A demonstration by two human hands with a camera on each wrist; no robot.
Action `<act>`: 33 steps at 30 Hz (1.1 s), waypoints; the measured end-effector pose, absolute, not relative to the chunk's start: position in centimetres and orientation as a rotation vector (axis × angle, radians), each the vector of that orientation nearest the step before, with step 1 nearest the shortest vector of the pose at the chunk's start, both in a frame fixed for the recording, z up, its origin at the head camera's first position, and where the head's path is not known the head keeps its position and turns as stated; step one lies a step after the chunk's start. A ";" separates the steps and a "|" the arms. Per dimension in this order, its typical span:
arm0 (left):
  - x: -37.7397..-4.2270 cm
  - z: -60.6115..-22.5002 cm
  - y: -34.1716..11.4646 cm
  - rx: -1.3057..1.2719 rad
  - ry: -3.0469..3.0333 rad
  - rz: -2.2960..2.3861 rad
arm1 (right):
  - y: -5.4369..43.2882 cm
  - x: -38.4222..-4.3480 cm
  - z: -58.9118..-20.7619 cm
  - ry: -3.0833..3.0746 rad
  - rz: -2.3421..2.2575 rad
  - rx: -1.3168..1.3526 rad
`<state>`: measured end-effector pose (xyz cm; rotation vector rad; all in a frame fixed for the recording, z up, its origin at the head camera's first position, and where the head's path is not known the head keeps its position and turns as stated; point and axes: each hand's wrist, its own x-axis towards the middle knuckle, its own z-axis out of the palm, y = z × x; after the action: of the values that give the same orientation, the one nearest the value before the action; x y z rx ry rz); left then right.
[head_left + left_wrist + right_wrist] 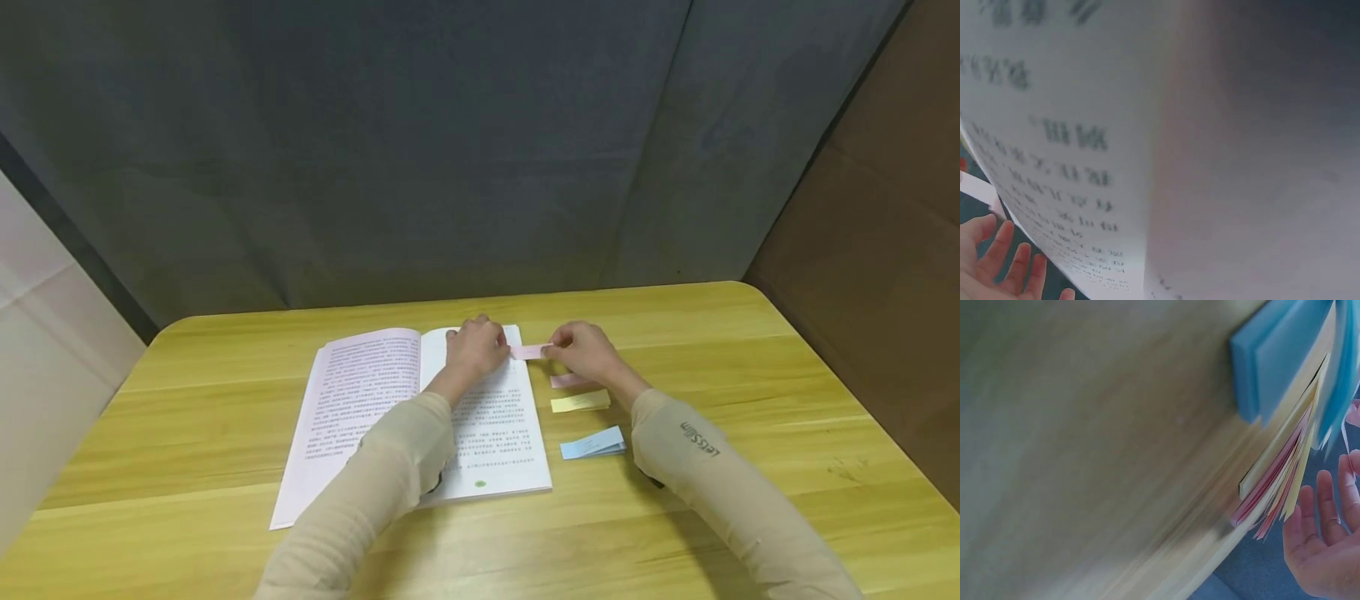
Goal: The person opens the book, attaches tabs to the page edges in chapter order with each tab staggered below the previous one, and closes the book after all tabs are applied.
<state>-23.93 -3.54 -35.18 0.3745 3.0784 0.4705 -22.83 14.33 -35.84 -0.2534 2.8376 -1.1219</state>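
Note:
An open book (352, 392) lies on the table, its right page (495, 417) under my left hand (477, 344). The left fingertips are at the left end of a pink paper strip (527, 352), by the page's upper right edge. In the left wrist view my left hand (1007, 262) shows fingers spread and slightly bent beside the strip. My right hand (585, 348) pinches the strip's right end between thumb and finger, holding it out sideways from the page. Below that hand sits a pink sticky-note pad (567, 381), partly covered by it.
A yellow sticky-note pad (581, 402) and a blue sticky-note pad (592, 444) lie right of the book, nearer me, their upper sheets lifting. The wooden table (750, 400) meets a dark grey curtain (450, 167) behind and a brown panel (885, 208) at right.

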 end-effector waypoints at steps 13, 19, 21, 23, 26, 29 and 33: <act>-22.6 -34.6 -3.3 0.755 3.097 0.196 | 14.8 -22.9 -36.3 2.863 -1.080 -0.245; -22.0 -35.0 -3.3 0.868 3.055 0.025 | 14.9 -23.1 -36.4 2.870 -1.060 -0.240; -21.9 -35.1 -3.3 0.872 3.046 0.003 | 14.9 -23.2 -36.4 2.869 -1.060 -0.239; -21.8 -35.2 -3.4 0.869 3.043 -0.017 | 14.9 -23.2 -36.5 2.863 -1.066 -0.230; -21.8 -35.6 -3.3 0.860 3.039 -0.054 | 14.9 -23.1 -36.6 2.856 -1.071 -0.216; -21.8 -35.9 -3.3 0.847 3.027 -0.076 | 14.8 -23.2 -36.6 2.854 -1.067 -0.205; -21.7 -35.8 -3.3 0.829 3.003 -0.059 | 14.9 -23.2 -36.7 2.862 -1.051 -0.207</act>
<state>-21.68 -3.26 -35.84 0.8285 3.0030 -0.0588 -23.22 14.85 -36.68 -0.2070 2.8617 -1.0510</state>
